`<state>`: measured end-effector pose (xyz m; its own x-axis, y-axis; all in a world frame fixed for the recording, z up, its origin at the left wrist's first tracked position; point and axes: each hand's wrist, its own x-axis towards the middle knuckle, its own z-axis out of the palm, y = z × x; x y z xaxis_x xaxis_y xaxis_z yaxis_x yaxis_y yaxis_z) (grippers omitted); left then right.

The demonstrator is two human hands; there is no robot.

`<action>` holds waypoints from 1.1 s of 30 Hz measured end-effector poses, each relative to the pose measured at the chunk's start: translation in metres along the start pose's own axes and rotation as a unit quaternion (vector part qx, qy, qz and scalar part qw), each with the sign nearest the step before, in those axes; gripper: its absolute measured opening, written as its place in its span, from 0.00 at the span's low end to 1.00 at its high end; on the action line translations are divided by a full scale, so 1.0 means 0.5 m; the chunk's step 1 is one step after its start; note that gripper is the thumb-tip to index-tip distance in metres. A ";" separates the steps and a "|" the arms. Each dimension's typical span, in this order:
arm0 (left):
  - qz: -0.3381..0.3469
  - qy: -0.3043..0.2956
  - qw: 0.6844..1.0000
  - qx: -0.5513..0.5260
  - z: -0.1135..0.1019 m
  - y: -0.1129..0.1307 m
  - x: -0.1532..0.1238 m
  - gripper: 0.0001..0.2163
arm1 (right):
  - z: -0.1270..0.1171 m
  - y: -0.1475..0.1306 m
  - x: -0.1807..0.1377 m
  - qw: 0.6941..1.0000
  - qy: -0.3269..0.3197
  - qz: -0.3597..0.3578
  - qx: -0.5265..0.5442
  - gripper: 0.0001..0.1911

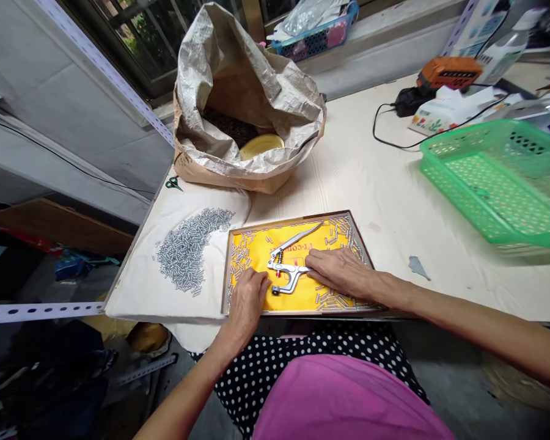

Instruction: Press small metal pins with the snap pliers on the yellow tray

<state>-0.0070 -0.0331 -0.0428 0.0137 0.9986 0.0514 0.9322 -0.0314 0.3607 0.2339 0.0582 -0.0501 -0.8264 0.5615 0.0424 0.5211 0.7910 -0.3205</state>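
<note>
Snap pliers (289, 269) with silver handles and a spring lie over a shallow tray (302, 218) with a yellow bottom. My right hand (337, 269) is closed around the end of their lower handle, while the upper handle stands apart and free. My left hand (247, 298) is over the tray's left side, thumb and fingers drawn together close to the pliers' jaw. Whatever those fingertips may hold is hidden. Small silver metal pieces (339, 231) lie scattered along the tray's edges, both left and right.
A heap of small metal pieces (187, 247) lies on white cloth left of the tray. Behind stands an open woven sack (252, 174) with a yellow dish (262, 146) inside. Green scissors (173, 183) lie beside it. At right are a green basket (490, 214) and a black cable (394, 145).
</note>
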 end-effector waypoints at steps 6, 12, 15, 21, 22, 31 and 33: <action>0.002 -0.008 1.000 -0.004 -0.008 -0.012 -0.013 0.10 | 0.000 -0.005 0.004 1.000 -0.024 0.010 -0.008 0.11; -0.253 -0.058 0.903 -0.343 -0.031 0.000 0.004 0.12 | -0.005 -0.010 0.004 0.999 0.004 -0.043 -0.016 0.10; -0.290 -0.060 0.878 -0.376 -0.032 0.015 0.009 0.14 | 0.001 -0.014 0.008 0.998 0.015 -0.063 -0.017 0.09; -0.233 -0.040 0.935 -0.267 -0.029 0.028 0.003 0.09 | 0.024 -0.010 0.015 0.998 0.005 -0.055 -0.001 0.08; -0.226 -0.040 0.939 -0.254 -0.029 0.027 0.002 0.08 | 0.027 -0.009 0.015 0.998 0.007 -0.056 -0.001 0.07; -0.229 -0.123 0.943 -0.206 -0.043 0.005 0.024 0.11 | 0.036 -0.004 0.012 0.997 0.017 -0.073 -0.023 0.08; -0.190 -0.135 0.959 -0.159 -0.053 0.005 0.032 0.09 | 0.039 -0.002 0.011 0.997 0.015 -0.078 -0.022 0.07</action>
<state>-0.0142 -0.0184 -0.0164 -0.1721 0.9140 -0.3673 0.7314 0.3683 0.5739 0.2247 0.0556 -0.0677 -0.8916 0.4375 0.1170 0.3961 0.8786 -0.2670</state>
